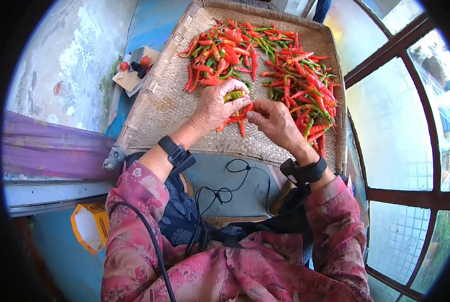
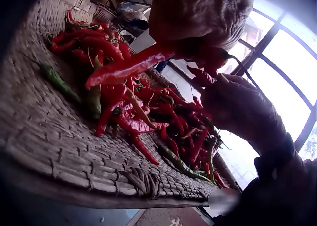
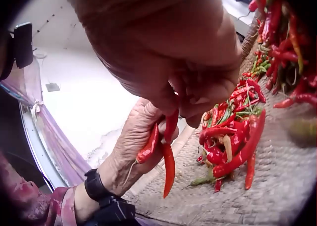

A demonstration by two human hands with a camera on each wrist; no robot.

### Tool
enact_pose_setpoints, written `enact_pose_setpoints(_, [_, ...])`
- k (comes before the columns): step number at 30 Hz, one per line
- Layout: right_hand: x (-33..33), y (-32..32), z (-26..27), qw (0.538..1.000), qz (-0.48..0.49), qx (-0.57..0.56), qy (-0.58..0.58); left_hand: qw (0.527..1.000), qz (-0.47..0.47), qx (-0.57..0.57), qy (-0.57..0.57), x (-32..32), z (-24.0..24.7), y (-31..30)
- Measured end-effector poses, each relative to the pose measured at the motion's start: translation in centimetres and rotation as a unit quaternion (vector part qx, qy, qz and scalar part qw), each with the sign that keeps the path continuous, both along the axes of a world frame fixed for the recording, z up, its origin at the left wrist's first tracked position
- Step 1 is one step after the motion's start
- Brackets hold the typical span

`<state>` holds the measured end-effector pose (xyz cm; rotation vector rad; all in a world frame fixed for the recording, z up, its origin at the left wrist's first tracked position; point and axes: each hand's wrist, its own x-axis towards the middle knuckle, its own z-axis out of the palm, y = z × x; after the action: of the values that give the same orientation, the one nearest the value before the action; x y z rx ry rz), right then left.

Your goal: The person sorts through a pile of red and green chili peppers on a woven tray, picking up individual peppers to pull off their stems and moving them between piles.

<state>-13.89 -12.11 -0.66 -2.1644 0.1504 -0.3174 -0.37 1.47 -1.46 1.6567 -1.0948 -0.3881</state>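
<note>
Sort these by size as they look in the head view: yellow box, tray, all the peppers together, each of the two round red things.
1. Tray
2. Peppers
3. Yellow box
4. Round red things: these two look too alike to rank.

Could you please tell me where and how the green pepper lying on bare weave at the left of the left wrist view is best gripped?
I would pinch the green pepper around the middle of its long, slender body, from above and the bare weave side: it lies lengthwise on the woven tray, with the piled red peppers on its other side.
</note>
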Motion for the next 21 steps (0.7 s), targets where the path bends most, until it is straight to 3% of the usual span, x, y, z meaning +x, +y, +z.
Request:
enact_pose_setpoints(3, [-0.2, 0.2, 1.4, 0.975, -0.007, 0.190, 0.111, 1.000, -0.028, -0.006, 0.009, 0.2, 0.4, 0.1])
enact_pose_setpoints(6, [-0.3, 0.0, 1.4, 0.962, -0.021, 0.226, 0.152, 0.997, -0.056, -0.020, 0.053, -0.3, 0.5, 0.2])
enact_pose_setpoints(8, [-0.3, -1.2, 1.8, 0.998, -0.050, 0.029, 0.026, 0.998, -0.045, -0.035, 0.027, 0.3, -0.3, 0.0])
enact_pose_setpoints(10, [-0.6, -3.1, 2.4, 0.992, -0.122, -0.031, -0.021, 0.994, 0.018, 0.005, 0.105, 0.6, 0.3, 0.0])
enact_pose_setpoints(12, [-1.1, -5.8, 2.7, 0.978, -0.192, -0.069, -0.034, 0.993, 0.025, -0.014, 0.115, 1.6, -0.8, -0.2])
enact_pose_setpoints(14, [-1.4, -7.2, 2.6, 0.920, -0.315, -0.213, -0.089, 0.977, 0.054, -0.054, 0.201, 1.9, -1.0, -0.3])
enact_pose_setpoints(15, [-1.4, -7.0, 2.8, 0.920, -0.315, -0.213, -0.089, 0.973, 0.063, -0.059, 0.213, 1.9, -1.0, -0.4])
enact_pose_setpoints(17, [-1.3, -6.2, 3.1, 0.942, -0.279, -0.160, -0.098, 0.982, 0.064, -0.052, 0.172, 1.7, -1.0, -0.5])
enact_pose_setpoints(18, [-1.1, -5.2, 2.7, 0.972, -0.197, -0.052, -0.114, 0.989, 0.065, -0.045, 0.129, 1.6, -1.0, -0.6])
enact_pose_setpoints(19, [-0.9, -3.7, 2.6, 0.989, -0.132, 0.025, -0.059, 0.988, 0.064, -0.044, 0.130, 1.1, -0.9, -0.7])
enact_pose_setpoints(20, [-1.0, -2.0, 2.9, 0.983, -0.087, 0.131, 0.093, 0.992, 0.068, -0.050, 0.097, 0.5, -0.8, -0.9])
enact_pose_setpoints(21, [-0.7, -0.5, 1.7, 0.966, -0.029, 0.221, 0.130, 0.994, 0.070, -0.057, 0.064, -0.1, -0.8, -1.0])
